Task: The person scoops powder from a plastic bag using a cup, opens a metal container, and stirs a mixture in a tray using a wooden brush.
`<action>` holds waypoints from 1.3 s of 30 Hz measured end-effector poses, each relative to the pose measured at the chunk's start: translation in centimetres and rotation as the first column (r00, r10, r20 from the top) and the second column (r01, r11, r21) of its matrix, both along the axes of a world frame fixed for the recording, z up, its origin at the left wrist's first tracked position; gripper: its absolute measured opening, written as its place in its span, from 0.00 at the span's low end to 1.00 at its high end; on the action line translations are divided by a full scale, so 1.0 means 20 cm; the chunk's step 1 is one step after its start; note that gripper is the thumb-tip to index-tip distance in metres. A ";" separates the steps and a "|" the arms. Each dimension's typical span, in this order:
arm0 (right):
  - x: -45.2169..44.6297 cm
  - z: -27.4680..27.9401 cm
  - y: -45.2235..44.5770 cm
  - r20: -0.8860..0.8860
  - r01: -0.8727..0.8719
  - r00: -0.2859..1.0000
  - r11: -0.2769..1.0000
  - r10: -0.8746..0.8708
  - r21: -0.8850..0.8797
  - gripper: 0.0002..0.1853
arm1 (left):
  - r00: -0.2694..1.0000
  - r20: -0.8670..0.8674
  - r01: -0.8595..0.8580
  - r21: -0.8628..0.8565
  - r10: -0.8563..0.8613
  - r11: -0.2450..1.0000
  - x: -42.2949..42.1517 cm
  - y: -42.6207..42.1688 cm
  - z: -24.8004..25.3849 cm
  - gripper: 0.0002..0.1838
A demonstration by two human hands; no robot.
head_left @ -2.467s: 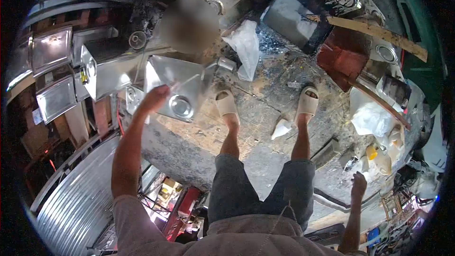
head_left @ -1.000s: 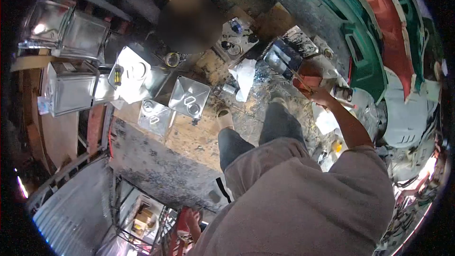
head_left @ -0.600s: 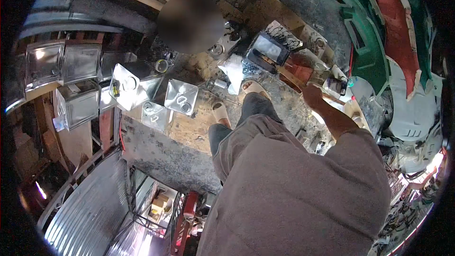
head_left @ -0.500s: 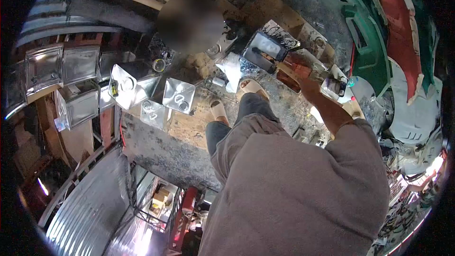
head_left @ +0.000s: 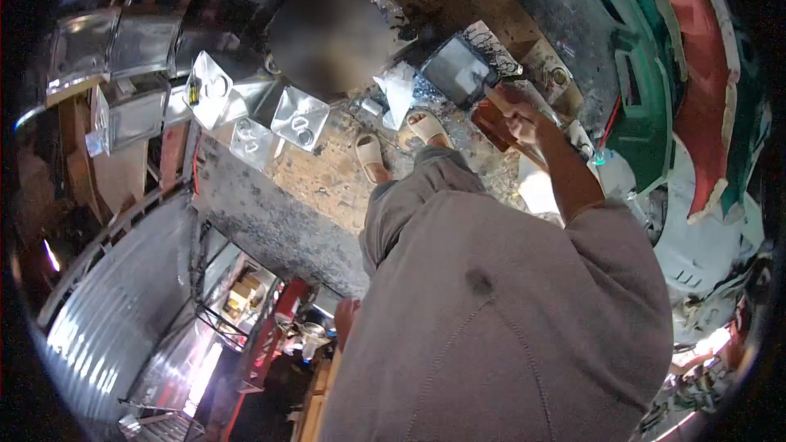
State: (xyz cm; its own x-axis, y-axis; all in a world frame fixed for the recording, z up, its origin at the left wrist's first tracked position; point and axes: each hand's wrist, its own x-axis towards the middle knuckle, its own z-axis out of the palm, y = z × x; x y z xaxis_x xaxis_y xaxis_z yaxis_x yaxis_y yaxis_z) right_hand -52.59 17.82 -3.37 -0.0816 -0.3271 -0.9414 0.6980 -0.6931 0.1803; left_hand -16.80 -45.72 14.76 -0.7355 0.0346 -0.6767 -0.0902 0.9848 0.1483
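Observation:
My right hand (head_left: 524,124) is closed round the long wooden handle of what looks like a dark-headed brush (head_left: 498,100). Its dark end is by the near right corner of a black square container (head_left: 458,72) with a shiny grey top. Just under the hand lies a reddish-brown box or tray (head_left: 489,124). A small part of what seems to be my left hand (head_left: 347,317) shows at the left edge of my shirt; its fingers are hidden.
Shiny square metal tins (head_left: 300,118) stand to the left of my sandalled feet (head_left: 424,126). A white crumpled bag (head_left: 397,92) lies ahead. Green panels (head_left: 643,106) and a red panel (head_left: 692,57) lean at right. A corrugated metal sheet (head_left: 123,262) stands at left. A blurred round patch covers the top centre.
My right hand has drawn the brush back from over the black container to its right corner. What seems to be my left hand has come into view. The whole view has shifted slightly.

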 end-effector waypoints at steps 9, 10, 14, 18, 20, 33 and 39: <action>0.19 0.57 -0.01 -0.047 -0.581 0.712 0.625 0.700 0.521 0.04 | 0.123 0.578 -0.982 0.186 0.807 0.017 -0.01 -0.09 -0.14 0.19; 0.22 0.58 -0.03 -0.040 -0.591 0.706 0.619 0.707 0.518 0.04 | 0.260 0.476 -0.961 0.214 0.840 0.176 -0.14 0.00 -0.02 0.20; 0.28 0.55 -0.12 0.099 -0.717 0.347 0.196 0.933 0.669 0.11 | 0.177 0.434 -0.948 0.316 0.883 0.035 -0.17 0.01 0.03 0.20; 0.33 0.44 -0.23 0.218 -0.451 -0.026 -0.206 0.976 0.868 0.16 | 0.134 0.395 -0.955 0.297 0.909 0.012 -0.09 -0.06 -0.02 0.19; 0.31 0.42 -0.31 0.354 -0.417 -0.203 -0.408 0.913 0.812 0.16 | 0.122 0.355 -0.972 0.230 0.927 0.040 -0.12 0.00 0.02 0.19; -0.04 -0.45 -0.26 -0.351 -0.821 0.555 0.566 0.754 -0.083 0.12 | 0.672 0.241 -0.739 0.261 0.700 0.620 -0.09 0.13 0.22 0.18; 0.01 -0.19 -0.15 -0.278 0.341 0.858 0.884 -0.432 -0.320 0.09 | 0.986 -0.129 -0.086 0.157 0.107 0.984 -0.17 0.11 0.11 0.15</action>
